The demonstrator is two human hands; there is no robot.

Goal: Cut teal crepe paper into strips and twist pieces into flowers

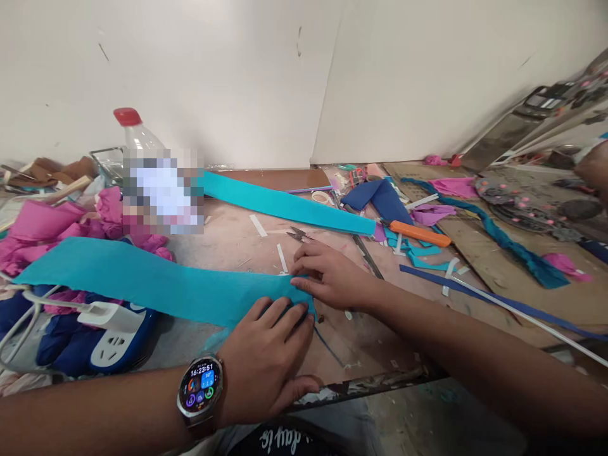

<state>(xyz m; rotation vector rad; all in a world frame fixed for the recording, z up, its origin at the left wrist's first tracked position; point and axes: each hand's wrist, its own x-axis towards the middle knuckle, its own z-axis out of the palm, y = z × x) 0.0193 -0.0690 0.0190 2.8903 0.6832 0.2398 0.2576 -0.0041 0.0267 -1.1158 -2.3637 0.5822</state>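
Observation:
A wide turquoise strip (175, 288) of thin cloth or paper runs from the left towards my hands. My left hand (270, 354), wearing a watch, lies palm down with its fingertips pressing on the strip near its right end and the thumb apart. At that end my right hand (327, 272) has its fingers bent and the thumb on the strip's edge. Small dark blades (298, 235) stick out beside my right fingers; whether the hand holds them is hidden. Farther back lies a second turquoise strip (285, 206), narrowing to the right.
An orange-handled cutter (418, 232) lies right of the second strip. Pink bundles (47, 221), a power strip (116, 342) with a plugged-in charger, and a red-capped bottle (137, 130) are at left. Cardboard (441, 247) with scraps covers the right. A white wall (237, 82) stands behind.

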